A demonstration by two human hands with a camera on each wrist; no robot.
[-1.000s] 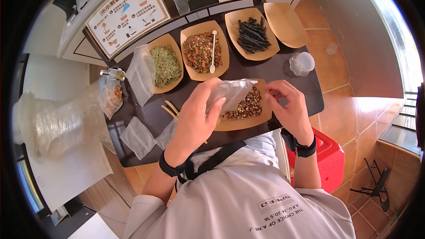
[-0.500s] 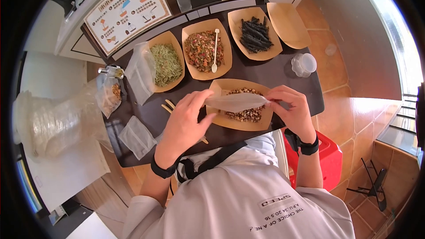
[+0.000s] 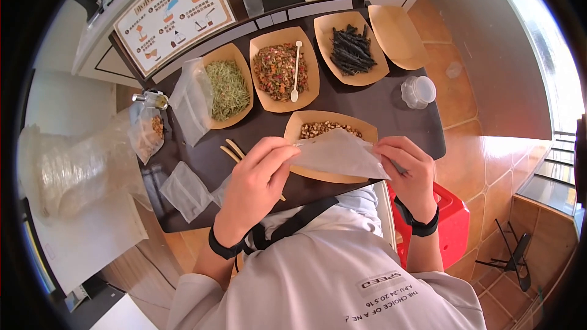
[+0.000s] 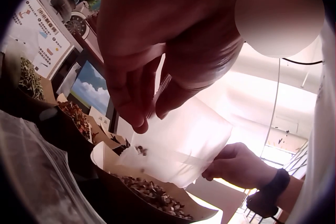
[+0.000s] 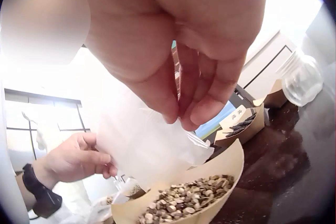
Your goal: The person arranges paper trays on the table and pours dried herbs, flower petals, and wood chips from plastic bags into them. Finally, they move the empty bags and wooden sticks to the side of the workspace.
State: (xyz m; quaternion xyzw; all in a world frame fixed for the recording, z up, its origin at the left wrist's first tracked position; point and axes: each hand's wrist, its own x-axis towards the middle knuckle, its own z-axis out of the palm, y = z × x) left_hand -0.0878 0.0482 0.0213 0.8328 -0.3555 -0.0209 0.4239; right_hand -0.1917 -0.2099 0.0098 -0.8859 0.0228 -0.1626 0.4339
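A pale translucent pouch (image 3: 339, 154) is stretched between both hands over a brown paper tray (image 3: 296, 123) of chopped brown-and-cream dried pieces (image 3: 327, 128). The left hand (image 3: 255, 177) pinches the pouch's left end between thumb and fingers. At its other end the right hand (image 3: 408, 168) grips it the same way. In the left wrist view, a few small brown bits (image 4: 140, 150) show at the pouch's edge, above the heap in the tray. The pouch covers the near part of the heap in the head view.
Trays of green dried herb (image 3: 229, 90), mixed red-brown bits with a small white spoon (image 3: 296, 79), and dark sticks (image 3: 353, 51) line the back. Beside them is a bare tray (image 3: 397, 36). A clear jar (image 3: 418, 92) stands right; wooden sticks (image 3: 232, 151) and flat pouches (image 3: 186, 191) lie left.
The pouch, at first upright mainly by the left hand, has been pulled out between both hands and tipped toward the body. The right hand has taken hold of its right end.
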